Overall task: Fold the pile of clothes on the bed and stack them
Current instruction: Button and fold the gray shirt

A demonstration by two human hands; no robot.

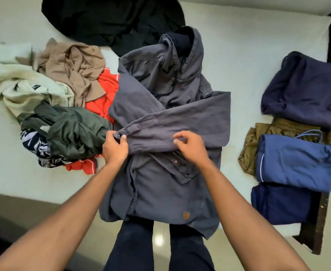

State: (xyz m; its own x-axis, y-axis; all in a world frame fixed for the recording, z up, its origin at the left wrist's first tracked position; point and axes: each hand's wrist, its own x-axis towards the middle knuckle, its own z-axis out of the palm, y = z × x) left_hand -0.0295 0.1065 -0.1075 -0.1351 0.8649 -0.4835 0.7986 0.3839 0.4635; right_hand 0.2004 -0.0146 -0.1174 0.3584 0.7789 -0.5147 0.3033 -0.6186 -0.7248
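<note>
The grey shirt [160,192] lies front-up in the middle of the bed [239,45], collar toward the far edge and hem drooping over the near edge. One sleeve [190,122] is laid across the chest from the right side. The left hand [114,147] pinches the buttoned cuff [141,126] at the shirt's left side, thumb on top. The right hand [192,147] is well apart from it along the same sleeve, fingertips curled and nipping a fold of cloth near the placket. The fabric looks like a light, soft woven cotton. It should drape and crease readily, slide little on the sheet, and give no stiffness of its own, so any fold will likely need smoothing flat to hold. The firmer places to take it are the cuff, the collar, the button placket and the stitched hem; the open body cloth would just bunch. The overhanging hem may drag the shirt toward the near edge if it is let go. The unfolded pile [63,114] sits near the left edge, a black garment [112,20] at the far edge, and the folded clothes [297,163] are along the right edge.
</note>
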